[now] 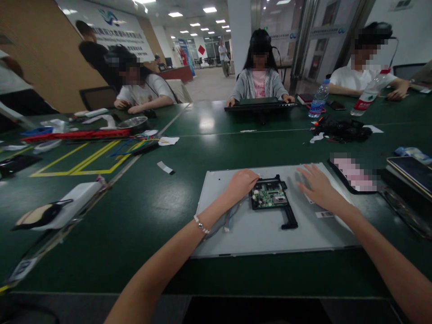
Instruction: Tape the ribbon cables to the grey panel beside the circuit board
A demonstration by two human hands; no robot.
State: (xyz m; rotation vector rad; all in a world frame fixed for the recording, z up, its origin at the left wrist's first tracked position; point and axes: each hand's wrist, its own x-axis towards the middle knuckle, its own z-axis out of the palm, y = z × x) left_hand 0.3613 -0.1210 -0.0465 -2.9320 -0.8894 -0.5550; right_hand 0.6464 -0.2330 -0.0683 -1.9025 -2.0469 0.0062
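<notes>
A flat grey metal panel, apparently the back of a screen, lies on the green table before me. On it sits a black plastic bracket around a green circuit board. My left hand is closed, its fingertips together at the bracket's upper left corner; what they pinch is hidden. To the bracket's right, my right hand is open, with fingers spread over the panel and nothing in them. A thin cable with a small white connector lies under my left forearm.
Right of the panel lie a phone and a dark stack topped by another phone. Bundled black cables and two bottles stand beyond. A white power strip is at left. Across the table, a person holds a black screen.
</notes>
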